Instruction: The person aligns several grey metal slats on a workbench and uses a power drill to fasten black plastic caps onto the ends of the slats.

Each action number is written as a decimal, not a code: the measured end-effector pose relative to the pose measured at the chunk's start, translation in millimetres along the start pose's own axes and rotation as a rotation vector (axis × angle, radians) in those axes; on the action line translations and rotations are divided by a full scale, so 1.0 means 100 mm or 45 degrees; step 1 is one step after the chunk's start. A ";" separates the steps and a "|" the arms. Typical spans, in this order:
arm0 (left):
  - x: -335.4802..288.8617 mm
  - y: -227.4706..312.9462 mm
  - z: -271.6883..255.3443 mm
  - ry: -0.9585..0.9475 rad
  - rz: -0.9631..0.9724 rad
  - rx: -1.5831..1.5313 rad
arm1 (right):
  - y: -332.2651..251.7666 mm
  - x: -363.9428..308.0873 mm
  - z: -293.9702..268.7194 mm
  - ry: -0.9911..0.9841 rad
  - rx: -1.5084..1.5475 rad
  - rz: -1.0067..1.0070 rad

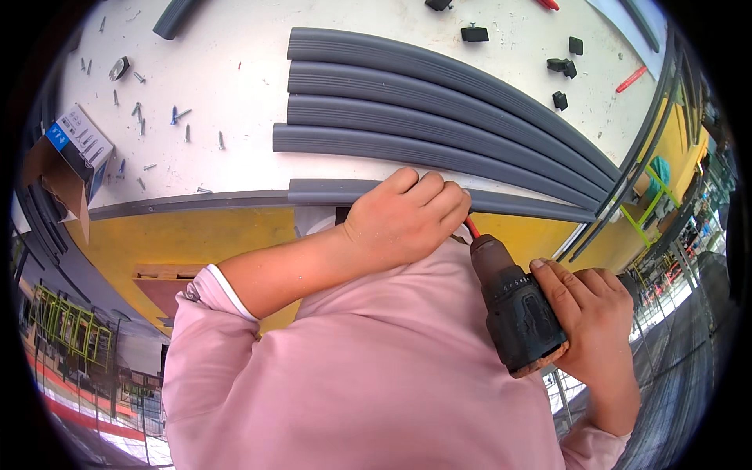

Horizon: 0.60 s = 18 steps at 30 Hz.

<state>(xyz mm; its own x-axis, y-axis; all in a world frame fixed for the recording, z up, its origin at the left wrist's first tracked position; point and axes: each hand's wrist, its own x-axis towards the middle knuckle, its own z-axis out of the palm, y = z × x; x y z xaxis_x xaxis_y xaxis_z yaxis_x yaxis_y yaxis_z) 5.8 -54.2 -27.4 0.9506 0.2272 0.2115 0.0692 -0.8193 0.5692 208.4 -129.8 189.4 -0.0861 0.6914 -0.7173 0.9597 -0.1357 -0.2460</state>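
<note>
My left hand (411,215) is closed over the nearest grey grooved profile (325,190), which lies along the table's front edge. The fingertips curl out of sight behind it. In my right hand (587,313) is a black cordless drill (521,313), its nose tilted up and to the left. The red bit (472,227) points at the profile just beside my left knuckles. Whether its tip touches the profile or a screw is hidden. Several more grey profiles (407,113) lie side by side on the white table beyond, converging to the right.
Loose screws (187,133) are scattered over the left of the table (251,102). An opened cardboard box (82,149) rests at the left edge. Small black plastic pieces (475,34) and a red pen-like stick (631,78) lie at the far right. A green metal frame (654,207) stands beyond.
</note>
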 end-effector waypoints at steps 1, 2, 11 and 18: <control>0.00 0.03 0.01 0.018 0.008 0.013 | 0.01 -0.01 0.00 0.019 -0.017 -0.029; 0.01 0.05 0.02 0.035 0.015 0.026 | 0.01 -0.01 -0.02 0.017 -0.023 -0.031; -0.01 0.13 0.12 0.258 -0.048 -0.001 | 0.04 0.01 -0.11 0.035 -0.100 -0.160; 0.01 0.15 0.12 0.235 -0.064 0.075 | 0.05 0.03 -0.15 0.113 -0.144 -0.294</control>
<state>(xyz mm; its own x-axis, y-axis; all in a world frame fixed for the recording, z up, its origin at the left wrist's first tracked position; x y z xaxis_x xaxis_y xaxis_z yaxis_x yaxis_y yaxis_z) 11.4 -72.7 -27.8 0.8742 0.3571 0.3291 0.1381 -0.8325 0.5366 216.7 -118.3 195.8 -0.2872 0.7548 -0.5897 0.9416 0.1096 -0.3183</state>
